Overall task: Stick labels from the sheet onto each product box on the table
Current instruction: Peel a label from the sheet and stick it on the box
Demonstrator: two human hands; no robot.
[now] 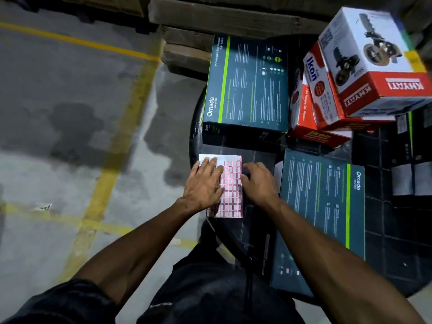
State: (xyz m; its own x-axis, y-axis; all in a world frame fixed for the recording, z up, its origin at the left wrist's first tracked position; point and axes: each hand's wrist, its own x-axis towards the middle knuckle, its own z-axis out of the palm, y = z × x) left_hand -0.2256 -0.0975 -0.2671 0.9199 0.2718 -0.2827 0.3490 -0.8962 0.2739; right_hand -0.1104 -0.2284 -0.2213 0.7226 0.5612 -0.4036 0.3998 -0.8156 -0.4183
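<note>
The left hand is lying flat, pressing the sheet. The right hand is curling at its edge; grip unclear. Thin and floppy, labels likely need peeling at corners.

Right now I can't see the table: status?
Left hand flat on label sheet. Right hand curled at its edge, grip unclear. Boxes unlabelled, nothing blocking.

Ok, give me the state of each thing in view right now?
Label sheet: flat on table, part used.
Left hand: pressing sheet flat.
Right hand: curled at sheet's right edge.
Far Omada box: closed, flat.
Near Omada box: closed, flat.
KHYATI box: closed, tilted atop Ikon boxes.
</note>
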